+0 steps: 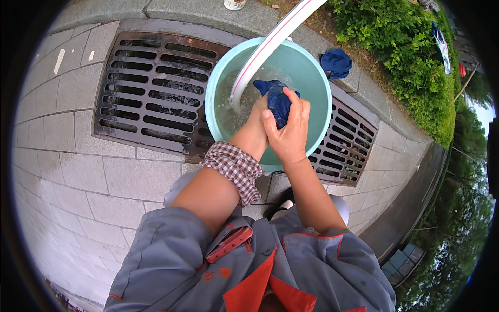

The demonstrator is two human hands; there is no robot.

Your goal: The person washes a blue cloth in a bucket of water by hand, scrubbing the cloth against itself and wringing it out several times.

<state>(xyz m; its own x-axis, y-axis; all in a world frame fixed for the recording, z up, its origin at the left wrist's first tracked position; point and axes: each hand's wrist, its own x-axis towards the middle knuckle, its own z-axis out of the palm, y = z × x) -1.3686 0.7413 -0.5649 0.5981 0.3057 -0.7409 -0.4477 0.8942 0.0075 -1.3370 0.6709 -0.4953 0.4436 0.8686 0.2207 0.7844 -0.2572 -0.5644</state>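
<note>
A wet, dark blue cloth [278, 103] is bunched up between my two hands above a light teal plastic bucket [315, 103]. My left hand [256, 115] has the cloth from the left, its fingers mostly hidden behind it. From the right, my right hand [291, 130] curls its fingers and thumb around the cloth. A white hose with a red stripe [262, 52] hangs over the far rim, and its end reaches into the bubbling water [241, 117]. My left forearm wears a brown-and-white checked sleeve cover [235, 167].
Metal drain grates [150, 89] lie under and beside the bucket, set in grey paving [140, 171]. Another blue cloth [336, 63] rests on the stone kerb [374, 97]. A green hedge [393, 50], with a blue-and-white item [440, 46] on it, grows behind. A can [234, 4] stands at the top.
</note>
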